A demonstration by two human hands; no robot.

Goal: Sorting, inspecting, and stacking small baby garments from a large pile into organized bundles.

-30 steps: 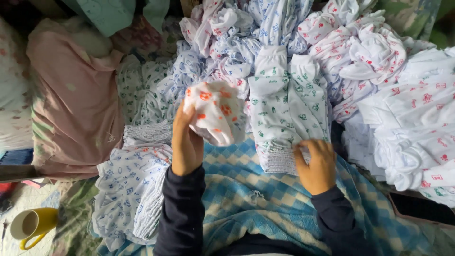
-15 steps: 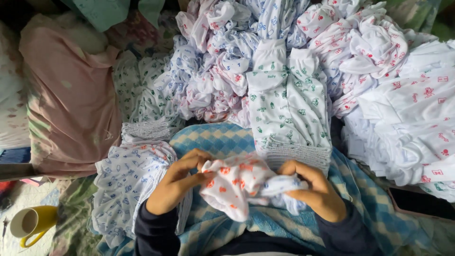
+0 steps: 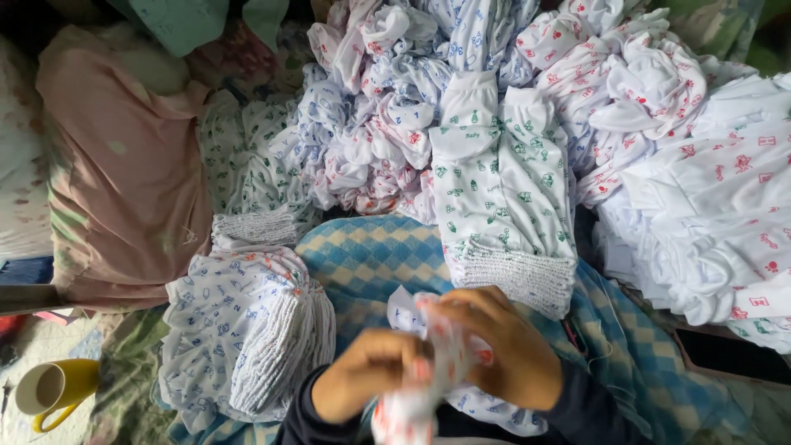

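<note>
Left hand: we see it low in the frame, fingers curled around the red-print garment.
Right hand: clasping the same garment from the other side, fingers bent over the cloth.
Garment: bunched between both hands, over the blue checked cloth.
Green-print stack: folded, just beyond the right hand, ribbed cuffs toward us.
Blue-print stack: left of the hands, folded.
Heap: loose white printed clothes across the top and right.
Pink cloth: far left.
Yellow mug: bottom left corner.

Both hands around red-printed garment, blurred
</note>
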